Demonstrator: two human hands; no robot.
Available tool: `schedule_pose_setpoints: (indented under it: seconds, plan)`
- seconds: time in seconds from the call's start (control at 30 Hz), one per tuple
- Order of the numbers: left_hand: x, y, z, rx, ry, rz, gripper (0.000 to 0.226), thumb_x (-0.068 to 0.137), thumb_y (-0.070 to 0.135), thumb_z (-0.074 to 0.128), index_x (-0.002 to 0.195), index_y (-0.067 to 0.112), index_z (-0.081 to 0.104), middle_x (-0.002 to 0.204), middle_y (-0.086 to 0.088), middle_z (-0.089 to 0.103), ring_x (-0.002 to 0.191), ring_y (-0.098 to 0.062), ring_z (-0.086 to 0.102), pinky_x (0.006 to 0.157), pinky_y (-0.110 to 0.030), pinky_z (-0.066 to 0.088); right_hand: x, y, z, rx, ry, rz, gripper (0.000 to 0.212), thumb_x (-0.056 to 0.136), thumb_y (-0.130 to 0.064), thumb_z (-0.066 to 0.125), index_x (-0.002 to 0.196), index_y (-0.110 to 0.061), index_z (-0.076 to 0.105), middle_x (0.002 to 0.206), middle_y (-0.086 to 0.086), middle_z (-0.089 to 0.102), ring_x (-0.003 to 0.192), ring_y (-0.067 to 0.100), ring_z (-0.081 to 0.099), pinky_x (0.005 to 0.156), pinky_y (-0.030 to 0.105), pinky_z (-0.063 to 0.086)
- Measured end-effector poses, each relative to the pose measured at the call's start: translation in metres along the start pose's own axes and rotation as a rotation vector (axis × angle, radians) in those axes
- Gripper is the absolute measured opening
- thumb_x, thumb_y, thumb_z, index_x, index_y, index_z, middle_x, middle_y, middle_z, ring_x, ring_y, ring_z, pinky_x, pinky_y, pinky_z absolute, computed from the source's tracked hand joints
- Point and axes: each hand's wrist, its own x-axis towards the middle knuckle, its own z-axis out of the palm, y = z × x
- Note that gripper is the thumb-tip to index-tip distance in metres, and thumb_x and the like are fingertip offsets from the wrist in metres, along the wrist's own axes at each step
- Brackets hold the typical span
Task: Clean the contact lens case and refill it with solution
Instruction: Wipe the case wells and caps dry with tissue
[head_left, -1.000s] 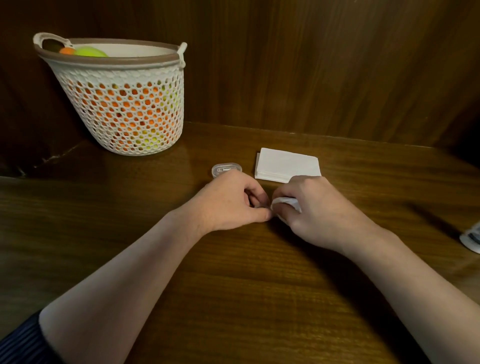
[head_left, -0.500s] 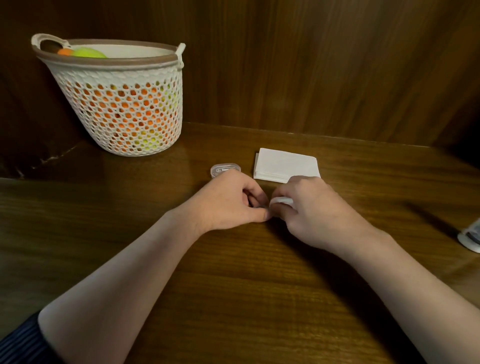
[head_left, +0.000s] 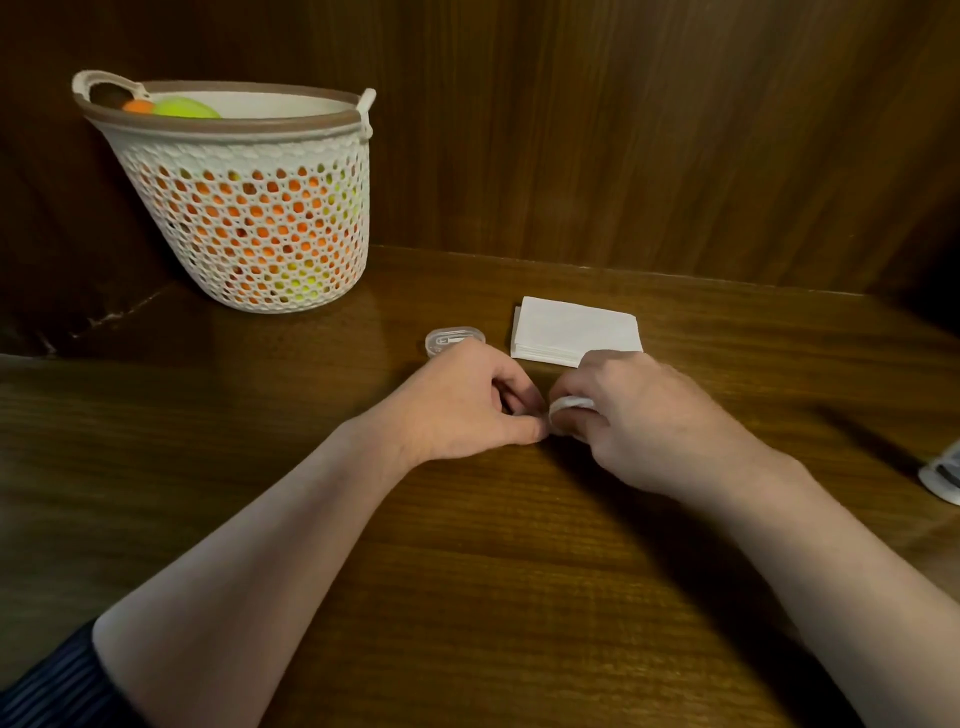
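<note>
Your right hand (head_left: 639, 421) pinches a small white wad of tissue (head_left: 570, 404); left hand (head_left: 457, 405) curls on something hidden, prob. the case. They meet mid-tabletop, wad touching left thumb. Clear oval plastic lid (head_left: 455, 339) lies just behind left hand, toward back edge.

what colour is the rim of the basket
Brown, a band round the top of the white openwork basket, seen in the head view.

lens case (head_left: 570, 404): white, mostly hidden | clear lid (head_left: 454, 340): flat on table
</note>
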Motion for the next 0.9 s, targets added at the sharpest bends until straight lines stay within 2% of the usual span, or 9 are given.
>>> schedule_pose_setpoints:
  seconds: [0.13,0.23,0.37,0.47,0.53,0.6,0.67,0.77,0.9]
  plan:
    - [0.001,0.001,0.000,-0.007,-0.004,-0.007,0.013,0.086,0.033,0.089,0.097,0.032,0.083,0.085,0.019,0.079,0.062,0.010,0.065,0.053,-0.006,0.046,0.002,-0.003,0.003,-0.176,0.077,0.011,0.010,0.099,-0.033,0.073,0.102,-0.043,0.072,0.106,-0.011,0.057,0.099,0.014,0.051,0.069,0.033,0.044]
    - [0.000,0.001,0.000,0.000,0.010,-0.005,0.013,0.085,0.035,0.089,0.097,0.032,0.083,0.087,0.013,0.080,0.062,0.007,0.065,0.054,-0.007,0.046,0.002,-0.004,0.011,-0.135,0.151,0.004,0.011,0.100,-0.030,0.072,0.106,-0.038,0.076,0.109,-0.008,0.061,0.094,0.014,0.052,0.069,0.034,0.049]
    - [-0.002,0.001,-0.001,0.011,0.013,-0.015,0.012,0.085,0.033,0.089,0.094,0.036,0.081,0.085,0.019,0.078,0.070,0.006,0.068,0.057,-0.006,0.048,0.000,0.001,0.005,0.012,0.036,-0.023,0.010,0.103,-0.036,0.068,0.105,-0.042,0.075,0.102,-0.014,0.057,0.094,0.014,0.058,0.073,0.033,0.052]
    - [-0.002,0.003,-0.001,-0.002,-0.012,-0.005,0.011,0.086,0.033,0.089,0.093,0.037,0.080,0.083,0.024,0.077,0.066,0.006,0.067,0.056,-0.006,0.048,-0.001,0.004,-0.001,-0.125,0.017,-0.031,0.006,0.101,-0.041,0.070,0.099,-0.046,0.073,0.101,-0.016,0.057,0.096,0.013,0.057,0.066,0.030,0.044]
    - [-0.001,0.003,-0.001,0.008,-0.017,-0.006,0.012,0.086,0.038,0.088,0.095,0.037,0.080,0.085,0.017,0.079,0.066,-0.004,0.069,0.056,-0.011,0.050,-0.001,0.000,0.003,-0.181,0.094,-0.010,0.007,0.099,-0.037,0.071,0.101,-0.042,0.075,0.105,-0.011,0.060,0.098,0.016,0.058,0.065,0.032,0.044]
    - [-0.002,0.003,-0.002,0.017,-0.009,-0.020,0.015,0.085,0.040,0.088,0.098,0.035,0.081,0.089,0.010,0.081,0.076,-0.017,0.072,0.061,-0.018,0.056,0.001,-0.004,0.010,-0.151,0.135,0.016,0.011,0.100,-0.032,0.071,0.107,-0.038,0.076,0.110,-0.007,0.064,0.100,0.018,0.061,0.071,0.035,0.055]
    - [-0.002,0.002,-0.002,0.015,-0.003,-0.024,0.015,0.086,0.038,0.088,0.098,0.036,0.081,0.089,0.011,0.080,0.079,-0.014,0.073,0.064,-0.017,0.058,0.003,-0.003,0.011,-0.064,0.098,0.013,0.009,0.101,-0.033,0.071,0.106,-0.039,0.076,0.109,-0.007,0.064,0.099,0.017,0.062,0.078,0.037,0.059]
    - [-0.003,0.003,-0.002,0.004,-0.007,-0.020,0.014,0.086,0.034,0.089,0.094,0.040,0.080,0.089,0.017,0.079,0.081,-0.008,0.072,0.065,-0.011,0.056,0.005,0.007,0.001,0.025,-0.039,0.017,0.013,0.100,-0.042,0.072,0.088,-0.048,0.071,0.098,-0.018,0.060,0.092,0.010,0.057,0.069,0.028,0.048]
    - [-0.004,0.004,-0.001,0.013,-0.006,-0.008,0.014,0.087,0.034,0.087,0.098,0.041,0.080,0.092,0.018,0.077,0.084,-0.004,0.069,0.065,-0.010,0.054,0.003,0.016,-0.001,0.067,-0.015,0.020,0.011,0.099,-0.045,0.073,0.089,-0.049,0.070,0.099,-0.020,0.061,0.095,0.009,0.057,0.070,0.029,0.046]
